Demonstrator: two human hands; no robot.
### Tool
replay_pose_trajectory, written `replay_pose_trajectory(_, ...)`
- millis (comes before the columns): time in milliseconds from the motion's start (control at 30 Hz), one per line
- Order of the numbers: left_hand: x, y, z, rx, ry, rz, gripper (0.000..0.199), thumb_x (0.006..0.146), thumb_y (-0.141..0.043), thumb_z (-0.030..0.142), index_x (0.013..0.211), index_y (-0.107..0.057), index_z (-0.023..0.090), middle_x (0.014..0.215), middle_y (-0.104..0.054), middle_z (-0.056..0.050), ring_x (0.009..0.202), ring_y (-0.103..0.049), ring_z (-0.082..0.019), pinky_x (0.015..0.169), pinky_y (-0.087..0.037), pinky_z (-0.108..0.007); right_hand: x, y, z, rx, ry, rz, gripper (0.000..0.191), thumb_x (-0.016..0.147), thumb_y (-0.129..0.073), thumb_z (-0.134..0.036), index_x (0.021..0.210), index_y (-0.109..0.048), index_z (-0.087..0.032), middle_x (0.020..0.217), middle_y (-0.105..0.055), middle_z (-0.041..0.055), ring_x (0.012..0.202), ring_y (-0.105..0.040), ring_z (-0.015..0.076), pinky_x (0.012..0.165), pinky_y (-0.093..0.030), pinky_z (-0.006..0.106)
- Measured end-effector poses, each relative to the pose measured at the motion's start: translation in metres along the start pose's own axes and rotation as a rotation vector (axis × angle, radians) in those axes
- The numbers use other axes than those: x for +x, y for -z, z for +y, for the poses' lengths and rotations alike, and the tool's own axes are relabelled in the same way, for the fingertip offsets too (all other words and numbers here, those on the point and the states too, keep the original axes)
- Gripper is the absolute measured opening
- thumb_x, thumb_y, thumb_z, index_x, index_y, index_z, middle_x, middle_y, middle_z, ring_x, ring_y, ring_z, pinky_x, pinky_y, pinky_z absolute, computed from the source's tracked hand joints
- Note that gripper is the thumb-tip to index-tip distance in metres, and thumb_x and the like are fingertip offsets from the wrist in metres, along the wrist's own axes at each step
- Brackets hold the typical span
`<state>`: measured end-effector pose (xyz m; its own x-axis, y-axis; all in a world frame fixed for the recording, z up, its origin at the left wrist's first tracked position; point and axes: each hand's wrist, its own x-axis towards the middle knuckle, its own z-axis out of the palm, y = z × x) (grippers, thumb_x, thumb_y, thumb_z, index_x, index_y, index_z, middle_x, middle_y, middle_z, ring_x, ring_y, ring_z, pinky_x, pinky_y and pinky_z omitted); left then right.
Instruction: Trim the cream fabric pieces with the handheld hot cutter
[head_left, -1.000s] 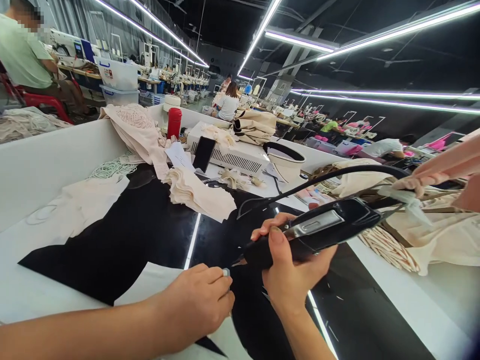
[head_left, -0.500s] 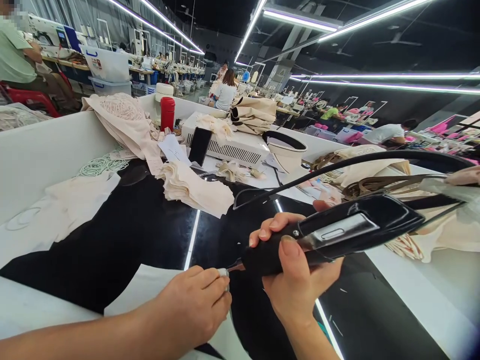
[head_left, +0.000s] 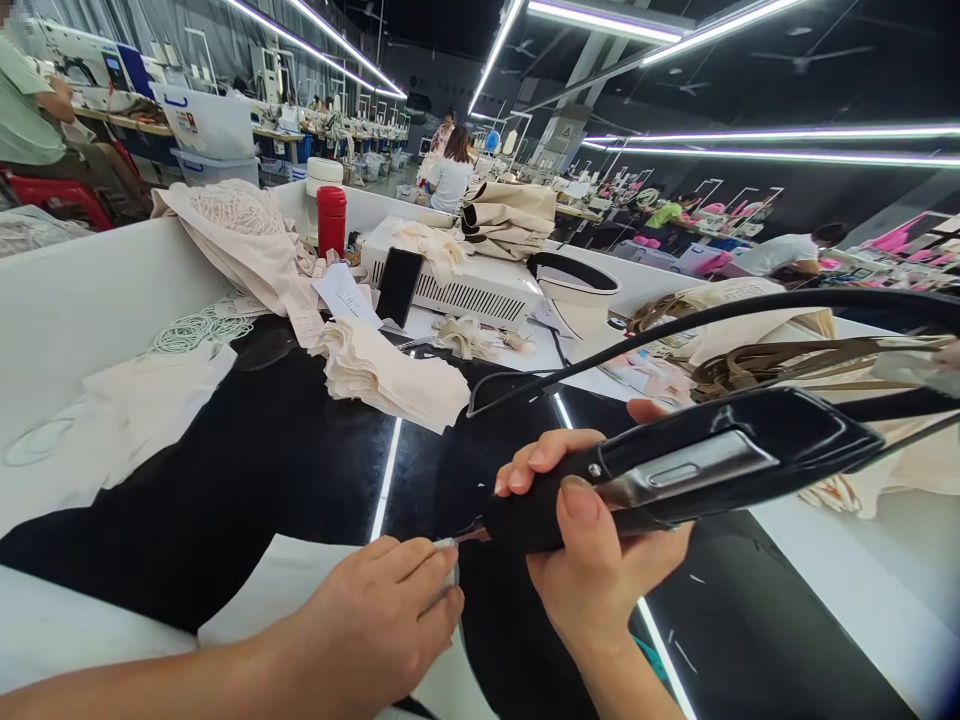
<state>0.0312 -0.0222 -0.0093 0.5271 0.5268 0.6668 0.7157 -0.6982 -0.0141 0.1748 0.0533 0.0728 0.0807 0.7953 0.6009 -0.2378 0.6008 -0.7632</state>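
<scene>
My right hand (head_left: 592,560) is wrapped round a black corded hot knife (head_left: 697,455), thumb below its silver lever. The short copper-coloured tip (head_left: 472,533) points left. Pinched in my left hand (head_left: 375,620) is a small pale grey piece (head_left: 450,560), mostly hidden by my fingers; it meets the end of the tip. Under my left forearm lies a white sheet (head_left: 277,585) on the glossy black work surface (head_left: 300,460).
Beyond my hands lie a stack of cream fabric pieces (head_left: 394,375), a phone (head_left: 400,288), a red bottle (head_left: 331,220) and a white vented box (head_left: 472,295). The tool's black cable (head_left: 675,325) arcs to the right past brown straps (head_left: 780,370). Other people sit farther off.
The view has shifted slightly, and the rear of the hot knife sits a little farther right. Both hands keep their grips, with the tip still at the grey piece.
</scene>
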Motion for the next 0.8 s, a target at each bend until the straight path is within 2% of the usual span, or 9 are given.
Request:
replay_pose_trajectory(200, -0.0003, 0.0005, 0.0001, 0.002, 0.004, 0.010, 0.015, 0.104, -0.055, 0.019, 0.104, -0.069, 0.014, 0.111, -0.077, -0.010, 0.095, -0.070, -0.020, 0.067, -0.053, -0.030, 0.0006, -0.0001, 0.0012, 0.000, 0.003, 0.003, 0.051, 0.087, -0.079, -0.030, 0.131, -0.053, -0.032, 0.081, -0.065, -0.0057, 0.057, -0.063, 0.0147, 0.053, -0.056, 0.033)
replay_pose_trajectory(367, -0.0026, -0.0034, 0.0014, 0.011, 0.016, 0.030, 0.015, 0.104, -0.055, 0.019, 0.103, -0.069, 0.013, 0.111, -0.077, -0.010, 0.098, -0.070, -0.021, 0.072, -0.055, -0.030, 0.0035, -0.0010, -0.0016, -0.005, 0.007, 0.019, 0.048, 0.086, -0.080, -0.030, 0.127, -0.057, -0.032, 0.080, -0.065, -0.0056, 0.057, -0.062, 0.0148, 0.052, -0.057, 0.033)
replay_pose_trajectory(533, -0.0036, -0.0039, 0.0025, 0.019, 0.022, 0.020, 0.012, 0.102, -0.058, 0.018, 0.102, -0.069, 0.013, 0.111, -0.076, -0.010, 0.097, -0.071, -0.021, 0.072, -0.055, -0.029, 0.0053, -0.0020, -0.0051, 0.021, 0.027, 0.037, 0.046, 0.085, -0.080, -0.029, 0.126, -0.058, -0.033, 0.079, -0.066, -0.0049, 0.056, -0.061, 0.0147, 0.048, -0.055, 0.031)
replay_pose_trajectory(800, -0.0024, -0.0029, 0.0014, 0.044, -0.006, 0.022, 0.011, 0.097, -0.065, 0.017, 0.104, -0.070, 0.011, 0.110, -0.077, -0.012, 0.099, -0.072, -0.022, 0.076, -0.056, -0.029, 0.0013, -0.0034, -0.0020, 0.024, -0.001, 0.016, 0.050, 0.085, -0.081, -0.030, 0.128, -0.056, -0.032, 0.079, -0.065, -0.0051, 0.057, -0.062, 0.0151, 0.051, -0.057, 0.034)
